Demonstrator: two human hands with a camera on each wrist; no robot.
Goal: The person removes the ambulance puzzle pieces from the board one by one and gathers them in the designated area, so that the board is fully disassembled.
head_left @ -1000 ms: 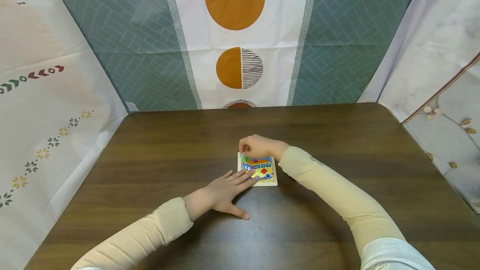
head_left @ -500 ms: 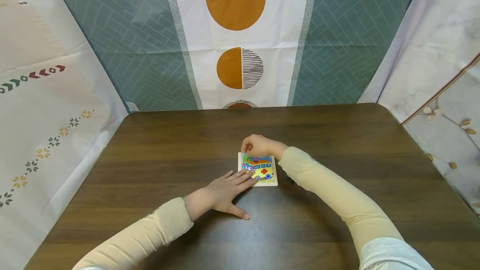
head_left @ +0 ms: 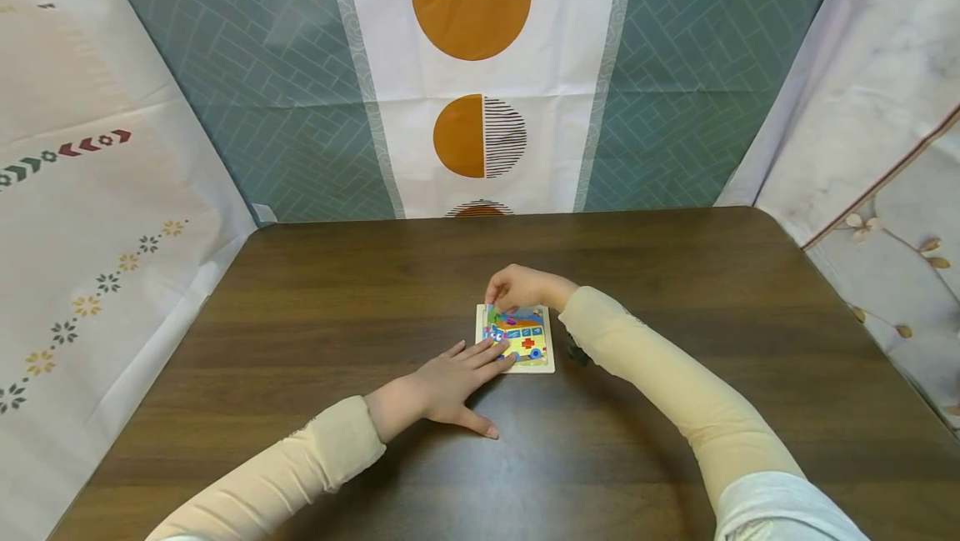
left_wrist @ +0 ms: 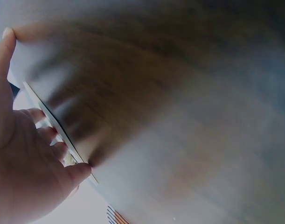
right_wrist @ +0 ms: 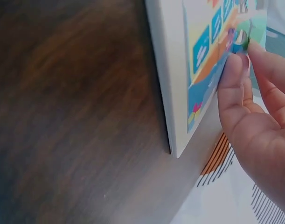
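A small picture puzzle (head_left: 534, 333) with a yellow ambulance lies on the table in a pale frame (right_wrist: 167, 88). My left hand (head_left: 459, 387) is spread flat, its fingertips resting on the puzzle's lower left part and its thumb on the table. In the left wrist view that hand (left_wrist: 25, 158) reaches over the board's edge (left_wrist: 56, 123). At the puzzle's upper left, my right hand (head_left: 521, 287) has bent fingers. Close up, the right thumb and forefinger pinch a small blue-green puzzle piece (right_wrist: 241, 41), mostly hidden by the fingertips.
The brown wooden table (head_left: 360, 274) surrounds the puzzle. Behind it hangs a patterned cloth (head_left: 300, 107) in green and white. Light cloths line the left (head_left: 150, 341) and right (head_left: 885, 191) sides. A dark object (head_left: 576, 351) shows beneath the right wrist.
My right hand has shifted slightly right along the puzzle's upper edge, and its wrist has lifted a little. The left hand and the puzzle board stay in place.
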